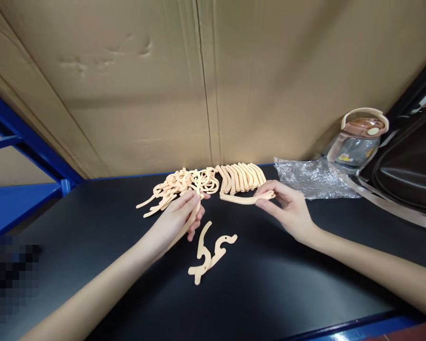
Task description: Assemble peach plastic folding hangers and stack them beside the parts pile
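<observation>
My left hand (pixel 181 213) is closed around a beige curved strip (pixel 195 213), one end poking up past the thumb; the palm hides part of it. Between thumb and fingers, my right hand (pixel 287 206) pinches a beige curved bar (pixel 243 200), held almost level just in front of a row of similar curved bars (pixel 243 176). Behind my left hand lies a tangled pile of beige hooked pieces (pixel 181 182). Nearer to me, two hooked pieces (pixel 206 265) lie crossed on the black tabletop (pixel 270 284).
A crumpled clear plastic bag (pixel 305 177) lies right of the row. Beyond it stands a water bottle (pixel 360 139) with a strap, beside a dark shiny bag (pixel 412 156). Cardboard (pixel 145 94) walls the back; a blue metal frame (pixel 39 151) stands at left.
</observation>
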Tool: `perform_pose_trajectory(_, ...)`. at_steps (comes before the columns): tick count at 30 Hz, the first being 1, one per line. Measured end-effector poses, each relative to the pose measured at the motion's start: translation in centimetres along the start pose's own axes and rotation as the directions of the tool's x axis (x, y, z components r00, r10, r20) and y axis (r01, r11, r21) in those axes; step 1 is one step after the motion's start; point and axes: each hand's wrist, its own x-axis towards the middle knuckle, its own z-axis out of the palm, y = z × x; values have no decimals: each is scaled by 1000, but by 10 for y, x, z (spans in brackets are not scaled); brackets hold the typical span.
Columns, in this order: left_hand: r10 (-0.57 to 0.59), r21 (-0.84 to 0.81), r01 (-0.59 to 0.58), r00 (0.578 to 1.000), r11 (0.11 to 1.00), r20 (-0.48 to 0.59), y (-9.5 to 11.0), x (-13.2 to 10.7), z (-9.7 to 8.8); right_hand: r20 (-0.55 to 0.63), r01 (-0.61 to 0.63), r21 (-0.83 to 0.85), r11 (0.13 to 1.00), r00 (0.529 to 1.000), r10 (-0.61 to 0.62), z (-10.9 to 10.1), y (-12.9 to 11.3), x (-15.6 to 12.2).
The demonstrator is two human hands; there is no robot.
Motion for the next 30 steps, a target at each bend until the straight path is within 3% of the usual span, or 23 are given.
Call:
perform_pose_trajectory(5,-135,-114,144,988,983,81,-2,-3,3,-210,80,185,980,977,-40,2,-17,-3)
perform_pose_trajectory(7,-191,-134,205,975,970,110,-2,-4,4,-206,44,169,985,979,-8,3,-18,-3)
perform_pose_trajectory(9,-226,-135,245,964,960,138,-2,-5,6,-78,-35,67,997,996,40,3,-16,-4)
perform_pose_trajectory(11,-240,-119,259,959,959,153,-2,-7,7,133,-78,-96,992,987,90,4,-14,-5)
perform_pose_trajectory(14,-224,-87,241,959,966,172,-1,-10,10,391,-57,-309,949,903,181,6,-13,-8)
perform_pose_trajectory(18,-207,-91,224,964,970,167,-2,-13,12,585,118,-411,904,795,162,9,-15,-12)
perform_pose_trajectory(21,-211,-87,227,964,970,159,-3,-12,11,643,261,-438,860,760,97,10,-13,-13)
perform_pose_trajectory(25,-188,-75,206,962,976,198,-4,-12,11,655,394,-456,798,756,1,13,-6,-10)
perform_pose_trajectory(30,-212,-38,224,954,974,210,-1,-15,12,596,303,-572,762,792,133,13,-4,-7)
